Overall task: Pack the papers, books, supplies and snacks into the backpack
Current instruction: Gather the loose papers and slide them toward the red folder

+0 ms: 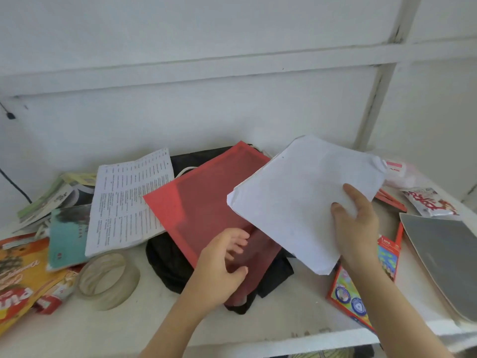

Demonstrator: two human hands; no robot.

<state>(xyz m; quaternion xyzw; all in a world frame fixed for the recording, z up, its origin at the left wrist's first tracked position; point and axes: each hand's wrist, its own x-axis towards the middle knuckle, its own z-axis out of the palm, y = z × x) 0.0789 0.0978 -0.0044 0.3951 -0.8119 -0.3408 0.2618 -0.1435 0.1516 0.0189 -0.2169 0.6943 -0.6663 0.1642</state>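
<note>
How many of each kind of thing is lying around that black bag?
Paper stacks and folder: 3, the white stack, the printed sheets, the red folder.
Books: 2, teal, grey.
Snack packs: 2, orange, white.
Tape roll: 1.
Pencil box: 1.
Total: 9.

White paper stack [304, 195] held tilted above red folder [206, 202]; folder lies across the crumpled black backpack [167, 270].
</note>
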